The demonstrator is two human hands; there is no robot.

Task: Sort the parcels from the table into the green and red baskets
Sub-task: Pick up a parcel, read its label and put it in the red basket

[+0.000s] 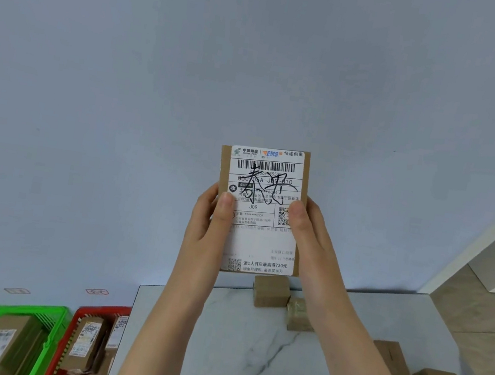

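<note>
Blue wall (pixel 195 53) stood behind everything. A flat brown parcel (pixel 263 186) was held up above the counter (pixel 231 360). The left hand (pixel 207 223) gripped its left edge, the right hand (pixel 309 234) its right edge, thumbs on the label (pixel 260 243). It looked light and stiff, so the edges seemed good to hold. The green basket (pixel 28 309) and red basket (pixel 101 310) sat below, left of the hands.

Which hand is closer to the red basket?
Left. The left hand grips the parcel's left edge, up and right of the red basket; the right hand grips the parcel's right edge, farther to the right.
</note>
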